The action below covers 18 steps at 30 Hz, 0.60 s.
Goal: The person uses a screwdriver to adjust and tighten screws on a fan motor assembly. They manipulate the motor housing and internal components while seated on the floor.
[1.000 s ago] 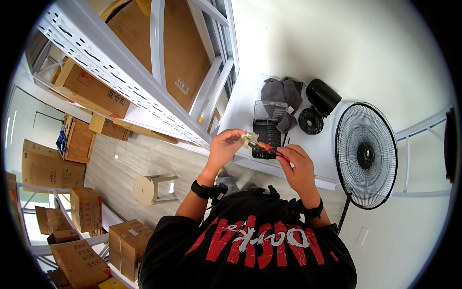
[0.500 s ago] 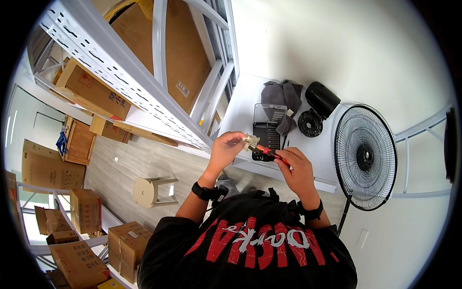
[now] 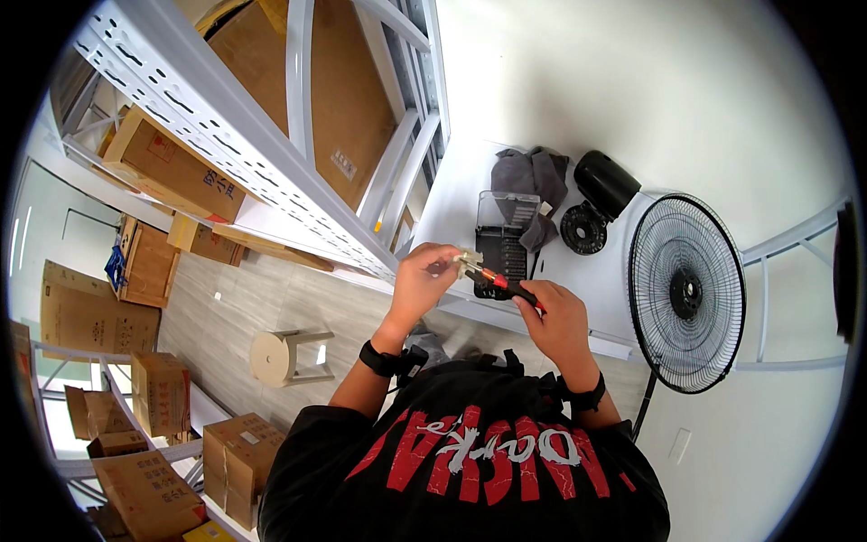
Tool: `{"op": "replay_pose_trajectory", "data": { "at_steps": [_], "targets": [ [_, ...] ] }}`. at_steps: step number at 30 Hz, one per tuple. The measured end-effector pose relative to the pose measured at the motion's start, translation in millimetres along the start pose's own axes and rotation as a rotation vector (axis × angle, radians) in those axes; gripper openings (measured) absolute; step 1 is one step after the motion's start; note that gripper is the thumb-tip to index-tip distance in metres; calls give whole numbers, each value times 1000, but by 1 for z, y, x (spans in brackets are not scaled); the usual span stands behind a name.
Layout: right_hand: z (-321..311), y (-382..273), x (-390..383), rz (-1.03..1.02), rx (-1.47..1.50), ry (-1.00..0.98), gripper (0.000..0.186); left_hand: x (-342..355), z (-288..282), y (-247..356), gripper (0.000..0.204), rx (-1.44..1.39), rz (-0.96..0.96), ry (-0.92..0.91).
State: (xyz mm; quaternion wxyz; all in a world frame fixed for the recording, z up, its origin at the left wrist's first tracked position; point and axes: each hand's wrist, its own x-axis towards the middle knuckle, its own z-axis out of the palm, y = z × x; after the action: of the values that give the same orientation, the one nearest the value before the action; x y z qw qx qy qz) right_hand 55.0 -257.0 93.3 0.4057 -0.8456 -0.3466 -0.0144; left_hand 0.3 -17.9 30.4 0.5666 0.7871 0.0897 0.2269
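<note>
Pinched in my left hand (image 3: 427, 275) is a small cream-coloured part (image 3: 467, 264), whose exact kind I cannot make out. My right hand (image 3: 553, 313) is closed round the handle of a red-and-black screwdriver (image 3: 508, 284). The screwdriver points left, and its tip end meets the cream part. Just beyond both hands, on the white table, lies an open black tool case (image 3: 502, 246) with a clear lid and a row of slots. The hands and screwdriver hide part of its near end.
On the white table (image 3: 456, 194) lie a dark grey cloth (image 3: 528, 173), a black cylindrical housing (image 3: 607, 185) and a round black part (image 3: 583, 229). A black fan grille (image 3: 686, 294) stands at the right. Shelving (image 3: 244, 144) with boxes rises at left; a beige stool (image 3: 274, 360) stands on the floor.
My right hand and the screwdriver handle have shifted very slightly, and more of the handle shows. My left hand keeps its hold on the cream part almost unmoved.
</note>
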Motion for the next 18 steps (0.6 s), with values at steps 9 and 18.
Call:
{"op": "replay_pose_trajectory", "data": {
  "at_steps": [9, 18],
  "targets": [
    [-3, -7, 6, 23, 58, -5, 20, -1, -1, 12, 26, 12, 9, -13],
    [4, -4, 4, 68, 108, 7, 19, 0, -1, 9, 24, 78, 63, 36]
  ]
}}
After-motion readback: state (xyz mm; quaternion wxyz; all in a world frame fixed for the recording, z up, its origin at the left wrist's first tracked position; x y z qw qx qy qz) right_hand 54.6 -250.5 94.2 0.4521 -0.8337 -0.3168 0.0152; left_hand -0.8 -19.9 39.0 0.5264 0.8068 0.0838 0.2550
